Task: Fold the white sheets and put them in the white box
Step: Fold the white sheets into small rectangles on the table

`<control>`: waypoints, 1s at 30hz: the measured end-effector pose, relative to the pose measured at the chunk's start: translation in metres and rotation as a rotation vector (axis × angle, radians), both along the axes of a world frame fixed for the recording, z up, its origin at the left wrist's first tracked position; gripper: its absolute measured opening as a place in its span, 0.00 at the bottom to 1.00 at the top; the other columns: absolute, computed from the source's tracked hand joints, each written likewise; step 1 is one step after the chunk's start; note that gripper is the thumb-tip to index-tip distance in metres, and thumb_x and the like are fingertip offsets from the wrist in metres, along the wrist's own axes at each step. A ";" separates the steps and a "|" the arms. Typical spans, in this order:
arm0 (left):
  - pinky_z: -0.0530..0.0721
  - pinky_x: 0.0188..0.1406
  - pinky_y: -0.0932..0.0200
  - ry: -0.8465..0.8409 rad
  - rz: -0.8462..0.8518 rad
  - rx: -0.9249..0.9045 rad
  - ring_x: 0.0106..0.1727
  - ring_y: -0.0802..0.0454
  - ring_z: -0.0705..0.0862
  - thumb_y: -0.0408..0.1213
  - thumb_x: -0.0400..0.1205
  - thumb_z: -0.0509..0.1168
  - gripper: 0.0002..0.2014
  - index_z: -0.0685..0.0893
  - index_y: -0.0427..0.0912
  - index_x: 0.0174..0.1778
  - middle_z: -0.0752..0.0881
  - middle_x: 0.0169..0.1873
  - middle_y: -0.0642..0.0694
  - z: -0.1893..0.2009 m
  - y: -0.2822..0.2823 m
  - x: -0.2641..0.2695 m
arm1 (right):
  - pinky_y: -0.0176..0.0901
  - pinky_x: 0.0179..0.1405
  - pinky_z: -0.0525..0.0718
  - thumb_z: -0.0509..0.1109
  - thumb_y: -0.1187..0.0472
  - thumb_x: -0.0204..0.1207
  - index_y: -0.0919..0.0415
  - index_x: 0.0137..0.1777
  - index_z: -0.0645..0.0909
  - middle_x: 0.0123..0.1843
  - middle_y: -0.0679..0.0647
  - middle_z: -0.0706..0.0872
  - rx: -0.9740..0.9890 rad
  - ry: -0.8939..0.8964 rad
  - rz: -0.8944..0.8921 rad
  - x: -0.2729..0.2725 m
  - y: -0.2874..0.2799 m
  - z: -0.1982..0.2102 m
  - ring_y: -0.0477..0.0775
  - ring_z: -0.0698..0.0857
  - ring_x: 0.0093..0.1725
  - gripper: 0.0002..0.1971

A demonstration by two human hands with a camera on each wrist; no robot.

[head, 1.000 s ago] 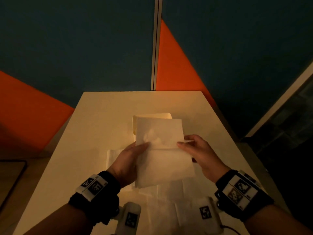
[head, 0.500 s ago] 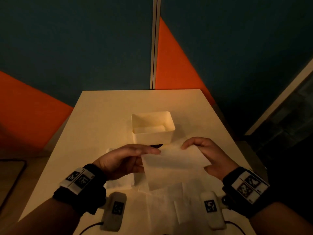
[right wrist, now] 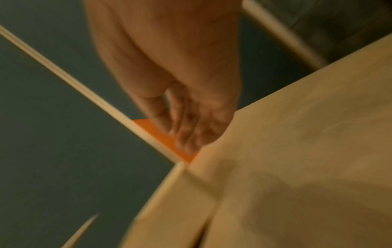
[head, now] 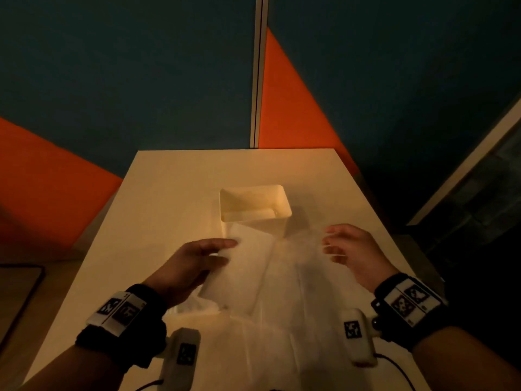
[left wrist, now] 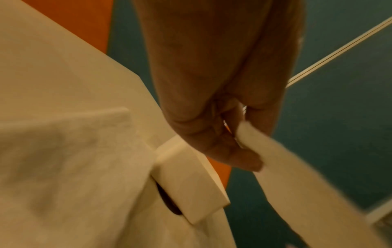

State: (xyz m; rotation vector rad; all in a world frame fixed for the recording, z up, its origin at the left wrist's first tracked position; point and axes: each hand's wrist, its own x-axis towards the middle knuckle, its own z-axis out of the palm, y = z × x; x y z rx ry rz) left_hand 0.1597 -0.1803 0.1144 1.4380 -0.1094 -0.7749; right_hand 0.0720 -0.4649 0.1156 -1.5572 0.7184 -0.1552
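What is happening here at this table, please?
A person is working on white sheets at a light table. The left hand pinches one edge of a white sheet; the wrist view shows thumb and fingers closed on it. The right hand is at the opposite edge, but blur hides whether it grips. The sheet is spread just in front of the white box. More sheets lie nearer the person, not yet in the box.
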 end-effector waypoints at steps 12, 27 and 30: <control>0.79 0.55 0.51 -0.220 0.171 0.616 0.52 0.42 0.82 0.25 0.75 0.71 0.18 0.85 0.41 0.61 0.81 0.57 0.40 -0.059 0.046 0.008 | 0.50 0.37 0.79 0.69 0.76 0.69 0.69 0.25 0.82 0.31 0.68 0.84 -0.124 0.474 -0.239 -0.037 -0.041 -0.094 0.62 0.82 0.34 0.11; 0.77 0.60 0.50 -0.313 0.196 0.702 0.50 0.46 0.78 0.27 0.76 0.70 0.19 0.84 0.43 0.63 0.79 0.56 0.42 -0.058 0.040 0.004 | 0.49 0.37 0.83 0.76 0.73 0.67 0.70 0.44 0.81 0.41 0.67 0.86 -0.034 0.393 -0.195 -0.038 -0.019 -0.095 0.64 0.84 0.39 0.08; 0.79 0.57 0.52 -0.327 0.213 0.711 0.46 0.46 0.80 0.26 0.76 0.69 0.20 0.84 0.43 0.63 0.79 0.52 0.45 -0.061 0.039 0.006 | 0.46 0.33 0.83 0.76 0.75 0.67 0.72 0.43 0.82 0.40 0.66 0.87 -0.007 0.384 -0.169 -0.040 -0.016 -0.095 0.62 0.84 0.36 0.07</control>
